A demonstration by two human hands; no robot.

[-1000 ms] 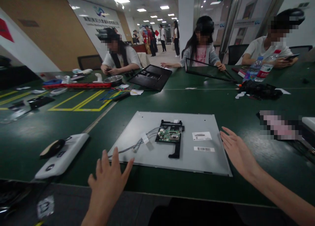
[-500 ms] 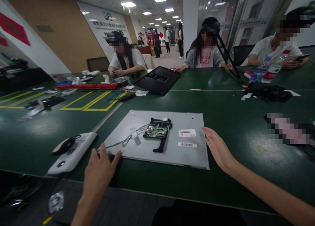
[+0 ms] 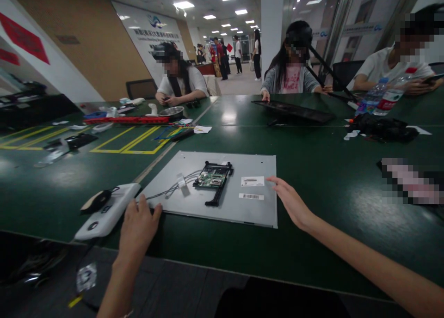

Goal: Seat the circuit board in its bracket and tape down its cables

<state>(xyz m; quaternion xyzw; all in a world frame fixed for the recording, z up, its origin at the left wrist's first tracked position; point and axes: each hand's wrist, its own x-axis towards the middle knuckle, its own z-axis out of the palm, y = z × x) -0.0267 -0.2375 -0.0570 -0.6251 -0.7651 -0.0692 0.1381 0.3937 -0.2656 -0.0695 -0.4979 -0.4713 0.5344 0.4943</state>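
Note:
A flat grey metal-backed display panel (image 3: 236, 168) lies on the green table before me. On its back sit a green circuit board (image 3: 212, 179) in a black bracket (image 3: 214, 198), taped-down cables (image 3: 169, 191) and two white labels, one a paper label (image 3: 252, 181). My left hand (image 3: 138, 221) is at the panel's near left corner, fingers apart. My right hand (image 3: 293, 200) rests along the right edge, fingers stretched out, fingertips just over the rim. Neither hand is closed round anything.
Left of the panel lies a white power strip (image 3: 118, 211) with a black plug (image 3: 100, 200). Across the table a person holds a black panel (image 3: 294, 111). Bottles (image 3: 390, 96) and a black bundle (image 3: 385, 127) stand at right. Wires and a metal bowl (image 3: 171, 112) lie at left.
The grey panel and both my hands have shifted left, with my right fingertips further over its edge. The person opposite has moved the black panel to the right and tilted it.

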